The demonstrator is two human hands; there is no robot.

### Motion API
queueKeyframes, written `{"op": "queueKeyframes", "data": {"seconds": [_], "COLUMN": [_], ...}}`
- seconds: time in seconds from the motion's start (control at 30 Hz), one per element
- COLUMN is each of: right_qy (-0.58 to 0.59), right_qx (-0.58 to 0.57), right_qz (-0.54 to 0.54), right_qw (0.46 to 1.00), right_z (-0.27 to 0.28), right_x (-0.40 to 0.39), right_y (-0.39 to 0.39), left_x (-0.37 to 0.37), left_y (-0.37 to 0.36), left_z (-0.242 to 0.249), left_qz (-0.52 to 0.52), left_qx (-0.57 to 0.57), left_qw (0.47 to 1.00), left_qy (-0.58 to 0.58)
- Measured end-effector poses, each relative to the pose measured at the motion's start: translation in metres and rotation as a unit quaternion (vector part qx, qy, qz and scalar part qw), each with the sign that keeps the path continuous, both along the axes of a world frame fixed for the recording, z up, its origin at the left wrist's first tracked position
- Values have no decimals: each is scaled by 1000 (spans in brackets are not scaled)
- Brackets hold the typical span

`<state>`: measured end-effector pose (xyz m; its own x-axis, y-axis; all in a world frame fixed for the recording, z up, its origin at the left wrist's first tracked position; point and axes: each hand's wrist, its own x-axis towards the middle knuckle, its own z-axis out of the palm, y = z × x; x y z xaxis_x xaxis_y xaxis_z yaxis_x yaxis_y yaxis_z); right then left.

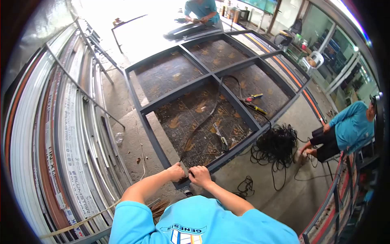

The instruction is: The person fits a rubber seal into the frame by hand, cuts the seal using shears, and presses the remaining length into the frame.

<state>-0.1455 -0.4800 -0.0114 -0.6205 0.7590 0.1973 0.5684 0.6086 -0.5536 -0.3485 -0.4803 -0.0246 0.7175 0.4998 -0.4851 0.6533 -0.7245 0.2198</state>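
Observation:
Both hands work at the near corner of a dark grey metal window frame [237,152]. My left hand [176,172] is closed, a flat pale grey piece [184,168] sticking up beside its fingers. Just to its right, my right hand [200,176] has its fingers curled at the frame corner; they look closed on a thin black rubber strip, though the grip is partly hidden. The black rubber strip [203,124] runs from the hands over the panel and loops over the middle bar. A utility knife [221,138] and pliers with red and yellow handles [254,97] lie inside the frame.
Long metal profiles [73,134] fill a rack on the left. A tangled heap of black strip [278,144] lies on the floor at right. One person [351,126] sits at the right; another [202,12] stands at the far end. A white chair [313,60] is behind.

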Motion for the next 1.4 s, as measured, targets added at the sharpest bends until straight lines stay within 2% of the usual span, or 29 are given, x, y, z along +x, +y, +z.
{"op": "queueKeyframes", "data": {"seconds": [0.03, 0.1, 0.23, 0.37, 0.53, 0.6, 0.8, 0.87, 1.0, 1.17, 1.23, 1.27, 1.33, 1.37, 1.4], "right_qy": [5, 16, 22, 38, 30, 12, -6, -27, -23, -40, 37, 36, 76, 73, 99], "right_qx": [7, 0, 4, 6, 14, 12, -1, -20, -43, -20, -64, -63, 23, 23, 21], "right_qz": [11, -3, 3, -1, -8, -16, -86, -117, -200, -242, -281, -286, -368, -371, -426], "right_qw": [1000, 1000, 1000, 999, 999, 1000, 996, 993, 979, 969, 957, 955, 927, 925, 899], "right_z": [0, 2, 0, -1, 0, -1, 2, 5, 8, 6, 4, 7, 16, 15, 14], "right_x": [-2, 0, 1, 3, 3, 1, -13, -19, -37, -55, -59, -64, -72, -72, -73], "right_y": [-1, -2, -2, -1, -2, -3, -1, -3, -7, -16, -19, -22, -31, -37, -45], "left_x": [-2, -1, -3, 2, -2, 2, -3, -3, -1, -2, -3, -2, 0, 0, 2], "left_y": [0, 4, 4, 17, 27, 31, 44, 42, 39, 38, 48, 51, 50, 49, 50], "left_z": [-2, -2, -5, 3, -6, 7, 4, -5, -20, -23, -18, -14, -5, 5, 9], "left_qz": [11, -53, -79, -132, -147, -163, -194, -127, -90, -122, -114, -127, -125, -119, -123], "left_qx": [7, 7, 10, -44, -79, -81, -108, -151, -153, -138, -188, -185, -189, -193, -194], "left_qw": [1000, 999, 997, 989, 986, 983, 975, 978, 984, 982, 974, 973, 973, 974, 973], "left_qy": [5, 0, -13, 51, 5, 8, -23, -61, -34, -40, -63, -62, -45, -27, -28]}}
